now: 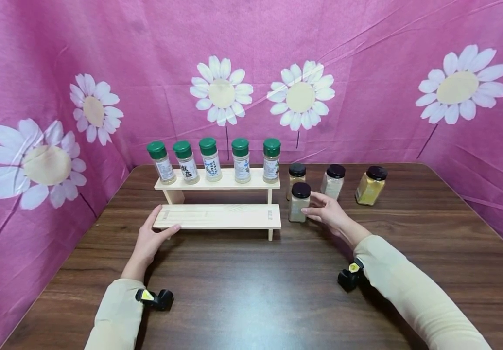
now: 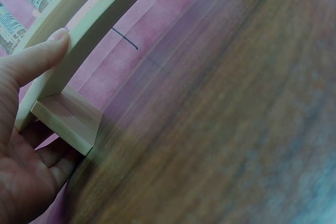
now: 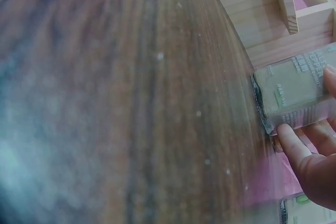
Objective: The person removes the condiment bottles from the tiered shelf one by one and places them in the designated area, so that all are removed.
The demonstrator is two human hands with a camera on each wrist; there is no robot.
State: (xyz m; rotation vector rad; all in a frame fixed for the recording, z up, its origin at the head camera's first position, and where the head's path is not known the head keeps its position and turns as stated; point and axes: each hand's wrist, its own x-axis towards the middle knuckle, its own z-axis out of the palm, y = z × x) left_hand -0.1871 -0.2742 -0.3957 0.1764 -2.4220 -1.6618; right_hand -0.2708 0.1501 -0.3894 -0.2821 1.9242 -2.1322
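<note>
A pale wooden two-step spice rack [image 1: 220, 218] stands on the table. My left hand [image 1: 148, 243] grips the left end of its lower step, thumb on top and the other fingers around the end, as the left wrist view [image 2: 31, 156] also shows. Just right of the rack, my right hand [image 1: 333, 214] holds a square spice jar [image 1: 297, 206] with a black lid between thumb and fingers. The jar is upright, and its printed side [image 3: 294, 90] faces the right wrist camera. Several green-capped spice shakers [image 1: 241, 163] stand in a row on the upper step; the lower step is bare.
Behind the held jar stands another black-lidded jar [image 1: 296, 175], partly hidden. Farther right are a jar of pale powder [image 1: 332, 183] and a jar of yellow powder [image 1: 370, 187]. A pink flowered cloth [image 1: 260, 43] hangs behind and beside the brown wooden table [image 1: 242, 291].
</note>
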